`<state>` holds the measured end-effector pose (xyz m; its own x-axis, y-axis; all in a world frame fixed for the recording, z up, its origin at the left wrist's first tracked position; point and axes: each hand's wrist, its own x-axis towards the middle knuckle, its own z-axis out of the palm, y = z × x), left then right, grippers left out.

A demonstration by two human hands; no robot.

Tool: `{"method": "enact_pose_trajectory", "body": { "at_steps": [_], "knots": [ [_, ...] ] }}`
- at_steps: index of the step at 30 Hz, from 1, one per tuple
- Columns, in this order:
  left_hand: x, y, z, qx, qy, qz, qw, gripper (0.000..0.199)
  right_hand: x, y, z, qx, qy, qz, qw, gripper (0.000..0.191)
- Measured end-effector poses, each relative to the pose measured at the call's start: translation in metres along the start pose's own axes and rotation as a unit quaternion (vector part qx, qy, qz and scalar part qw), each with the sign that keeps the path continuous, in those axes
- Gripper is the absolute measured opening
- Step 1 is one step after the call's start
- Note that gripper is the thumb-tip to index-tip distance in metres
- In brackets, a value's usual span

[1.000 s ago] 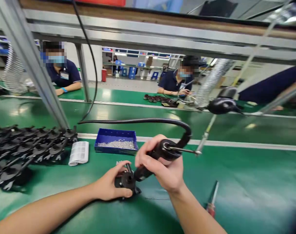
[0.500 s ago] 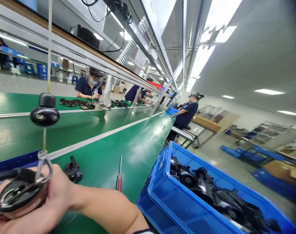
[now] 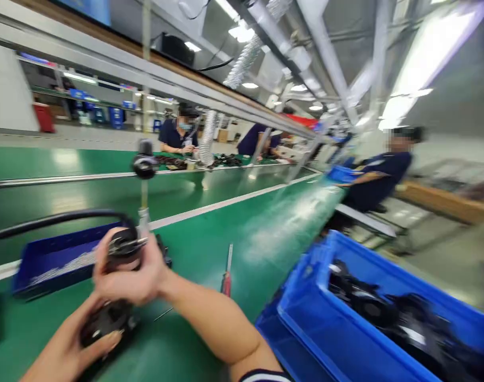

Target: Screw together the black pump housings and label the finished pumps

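My right hand is wrapped around a suspended electric screwdriver, whose top end faces me. A thick black cable runs off it to the left, and a metal hook ties it to a hanging cord with a black ball-like stopper. Below, my left hand grips a dark plastic part, thumb on top of it. The screwdriver's lower end is hidden by my right hand, so contact with the part cannot be told. Another black part is half hidden behind my right wrist.
A shallow blue tray of small pale pieces lies at left. On the green bench rests a red-handled screwdriver. A blue crate of black parts stands at right. Co-workers are farther along the line.
The view has swung left, so the scene sits farther right. My left hand with the dark part has come into view under the screwdriver, which my right hand still grips.
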<state>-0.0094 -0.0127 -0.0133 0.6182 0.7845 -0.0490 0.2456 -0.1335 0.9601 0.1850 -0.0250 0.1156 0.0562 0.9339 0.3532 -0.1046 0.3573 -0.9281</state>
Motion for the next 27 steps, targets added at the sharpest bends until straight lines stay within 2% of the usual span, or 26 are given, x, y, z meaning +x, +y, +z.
{"method": "enact_pose_trajectory", "body": {
  "at_steps": [3, 8, 13, 15, 22, 27],
  "knots": [
    [-0.011, -0.005, -0.004, -0.035, -0.054, 0.001, 0.998, 0.108, -0.009, -0.011, -0.001, 0.093, -0.014, -0.015, 0.995, 0.023],
    [-0.006, -0.010, 0.000, -0.098, -0.115, 0.039, 0.988, 0.105, -0.031, -0.018, -0.007, 0.154, -0.048, -0.028, 0.987, 0.023],
    [-0.009, -0.008, 0.004, -0.128, -0.147, 0.045, 0.980, 0.102, -0.049, -0.023, -0.008, 0.241, -0.156, -0.052, 0.957, 0.026],
    [-0.009, -0.006, 0.004, -0.127, -0.152, 0.050, 0.979, 0.102, -0.051, -0.021, -0.007, 0.264, -0.175, -0.048, 0.947, 0.026],
    [-0.008, -0.001, 0.005, -0.118, -0.154, 0.062, 0.979, 0.098, -0.049, -0.016, -0.001, 0.248, -0.208, -0.014, 0.946, 0.026],
    [-0.010, 0.002, 0.009, -0.103, -0.130, 0.075, 0.983, 0.086, -0.069, -0.020, 0.002, 0.167, -0.145, 0.000, 0.975, 0.026]
  ]
}}
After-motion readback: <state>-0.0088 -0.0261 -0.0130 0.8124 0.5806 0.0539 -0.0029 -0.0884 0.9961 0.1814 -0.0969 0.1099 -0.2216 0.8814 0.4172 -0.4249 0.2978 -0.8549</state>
